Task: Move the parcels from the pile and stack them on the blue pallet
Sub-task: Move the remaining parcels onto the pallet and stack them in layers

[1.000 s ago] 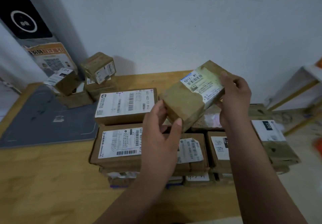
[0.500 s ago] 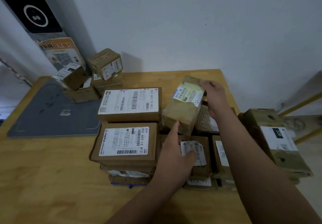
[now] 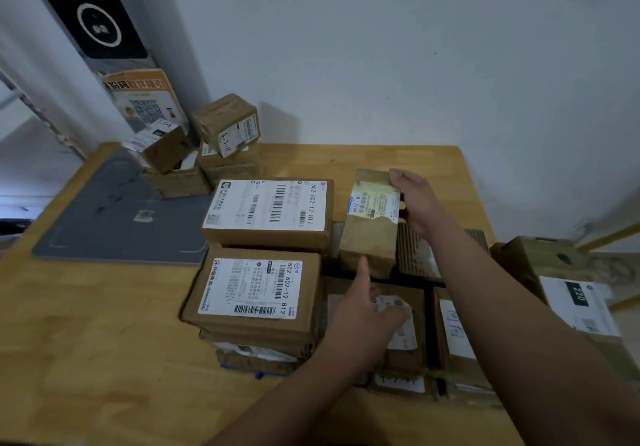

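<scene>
Currently the right hand (image 3: 414, 203) grips the narrow parcel (image 3: 369, 237) at its far right corner, with the fingers curled over the top edge and the palm against the side. The left hand (image 3: 367, 307) is loosely spread and holds nothing. One straight finger (image 3: 362, 267) touches the parcel's near face.

The narrow parcel sits on the stack, label up. It lies just beside a large white-labelled box (image 3: 268, 213) on its left and a corrugated parcel (image 3: 415, 255) on its right. A second large labelled box (image 3: 256, 289) lies nearer, left of the left hand, and flatter parcels (image 3: 453, 327) lie under both forearms. A sliver of the blue pallet (image 3: 258, 374) shows beneath the stack.

The remaining pile (image 3: 225, 130) of small boxes leans by the wall at the far left of the wooden table (image 3: 86, 341), beside a grey mat (image 3: 114, 217). A box marked 720 (image 3: 575, 296) stands off to the right.
</scene>
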`<action>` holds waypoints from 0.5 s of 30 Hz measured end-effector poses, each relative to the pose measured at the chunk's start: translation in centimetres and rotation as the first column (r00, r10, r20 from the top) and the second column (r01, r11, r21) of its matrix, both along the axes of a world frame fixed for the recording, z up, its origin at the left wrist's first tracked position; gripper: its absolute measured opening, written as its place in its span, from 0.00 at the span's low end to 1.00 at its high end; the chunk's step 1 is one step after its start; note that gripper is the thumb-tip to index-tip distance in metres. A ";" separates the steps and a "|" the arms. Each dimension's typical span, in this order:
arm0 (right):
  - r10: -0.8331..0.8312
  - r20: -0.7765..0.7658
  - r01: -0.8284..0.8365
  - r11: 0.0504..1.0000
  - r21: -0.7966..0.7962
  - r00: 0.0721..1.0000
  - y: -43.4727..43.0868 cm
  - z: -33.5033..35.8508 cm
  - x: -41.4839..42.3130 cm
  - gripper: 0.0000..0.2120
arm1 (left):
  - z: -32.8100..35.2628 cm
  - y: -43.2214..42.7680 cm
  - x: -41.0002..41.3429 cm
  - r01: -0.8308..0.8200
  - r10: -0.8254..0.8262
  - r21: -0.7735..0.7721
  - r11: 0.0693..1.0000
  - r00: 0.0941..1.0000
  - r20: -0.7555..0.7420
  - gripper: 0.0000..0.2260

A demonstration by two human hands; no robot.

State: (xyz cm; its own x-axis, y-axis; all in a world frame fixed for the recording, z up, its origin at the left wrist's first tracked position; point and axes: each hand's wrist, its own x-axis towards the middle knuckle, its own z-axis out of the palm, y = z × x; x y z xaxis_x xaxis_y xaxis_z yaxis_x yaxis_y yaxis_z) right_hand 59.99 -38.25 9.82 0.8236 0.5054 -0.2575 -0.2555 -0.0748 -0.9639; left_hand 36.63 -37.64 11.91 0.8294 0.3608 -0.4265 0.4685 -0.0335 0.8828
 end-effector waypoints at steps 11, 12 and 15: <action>0.074 -0.037 -0.073 0.997 0.032 0.997 1.8 -1.2 1.2 0.19 | -0.1 0.5 1.1 -0.050 0.051 -0.065 0.997 0.999 0.014 0.41; 0.075 -0.039 -0.074 0.997 0.031 0.996 1.9 -1.4 1.2 0.19 | -0.2 0.5 1.1 -0.053 0.055 -0.064 0.997 0.998 0.020 0.41; 0.080 -0.035 -0.079 0.997 0.028 0.996 2.1 -1.7 1.2 0.19 | -0.2 0.5 1.0 -0.068 0.070 -0.056 0.996 0.997 0.032 0.41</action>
State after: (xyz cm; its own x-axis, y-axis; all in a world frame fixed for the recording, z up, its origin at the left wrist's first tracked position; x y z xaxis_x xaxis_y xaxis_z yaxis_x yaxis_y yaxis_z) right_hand 61.15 -36.14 8.16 0.7711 0.5757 -0.2719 -0.2843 -0.0708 -0.9561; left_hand 37.63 -37.18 11.73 0.8177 0.3940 -0.4197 0.4382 0.0467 0.8977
